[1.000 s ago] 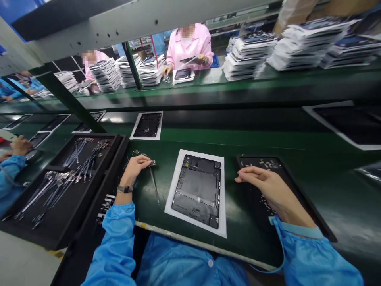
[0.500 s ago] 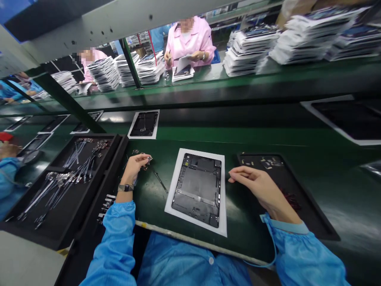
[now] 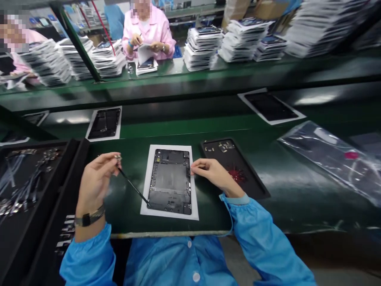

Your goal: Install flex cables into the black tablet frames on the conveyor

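A black tablet housing [image 3: 171, 178] lies on a white sheet [image 3: 195, 212] on the green bench. My left hand [image 3: 97, 174], to its left, is raised and pinches the small metallic end of a thin dark flex cable [image 3: 132, 186]. The cable slants down so that its lower end appears at the housing's near left corner. At the housing's right edge, my right hand [image 3: 210, 172] has thumb and fingers pressed together. Whether anything is between those fingertips is too small to tell.
Left stands a black tray [image 3: 64, 178] of flex cables. A dark tray [image 3: 250, 174] with small parts and red wires lies right, beyond it a clear plastic bag [image 3: 330, 159]. More housings on sheets [image 3: 104, 123] line the back. A co-worker [image 3: 149, 31] sits opposite among paper stacks.
My view has turned right. The flex cable's lower end now appears over the housing's near left corner. My right hand has come in to the housing's right edge.
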Motion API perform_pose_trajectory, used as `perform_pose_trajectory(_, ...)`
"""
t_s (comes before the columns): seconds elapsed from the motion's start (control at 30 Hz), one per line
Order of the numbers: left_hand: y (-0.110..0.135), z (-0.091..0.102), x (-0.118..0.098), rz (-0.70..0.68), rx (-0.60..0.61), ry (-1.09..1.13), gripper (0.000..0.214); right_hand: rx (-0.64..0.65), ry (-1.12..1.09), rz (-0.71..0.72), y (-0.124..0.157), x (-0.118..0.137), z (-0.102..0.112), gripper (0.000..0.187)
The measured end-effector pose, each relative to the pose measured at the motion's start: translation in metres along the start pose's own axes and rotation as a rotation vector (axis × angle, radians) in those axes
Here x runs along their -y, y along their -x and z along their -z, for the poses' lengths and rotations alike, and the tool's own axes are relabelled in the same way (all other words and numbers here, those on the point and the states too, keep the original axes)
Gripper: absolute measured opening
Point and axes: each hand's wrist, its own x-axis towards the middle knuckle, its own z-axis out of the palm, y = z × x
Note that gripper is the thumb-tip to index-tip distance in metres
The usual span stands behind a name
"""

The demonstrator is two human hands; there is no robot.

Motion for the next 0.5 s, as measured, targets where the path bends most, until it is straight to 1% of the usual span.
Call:
perform_pose_trajectory(0.07, 0.008, -0.026, 0.004, 0.063, 0.15, -0.115, 0.018, 0.016, 0.027, 0.007, 0.001, 0.001, -0.004, 0.026)
perform_pose_trajectory(0.17, 0.012, -0.063, 0.023, 0.163, 0.445, -0.293, 0.017, 0.051, 0.068, 0.017, 0.002, 0.002, -0.009, 0.02)
perform_pose_trajectory(0.23, 0.012, -0.082, 0.04, 0.167, 0.598, -0.386, 0.016, 0.098, 0.07, 0.024, 0.003, 0.002, -0.013, 0.019)
perform_pose_trajectory(0.27, 0.012, -0.088, 0.048, 0.156, 0.649, -0.418, 0.017, 0.127, 0.062, 0.023, 0.003, 0.001, -0.015, 0.019)
perform_pose_trajectory(0.37, 0.013, -0.098, 0.068, 0.141, 0.728, -0.46, 0.019, 0.203, 0.032, 0.015, 0.003, -0.004, -0.02, 0.02)
perform_pose_trajectory(0.5, 0.014, -0.1, 0.078, 0.196, 0.758, -0.421, 0.017, 0.239, 0.059, 0.012, 0.002, -0.01, -0.025, 0.021)
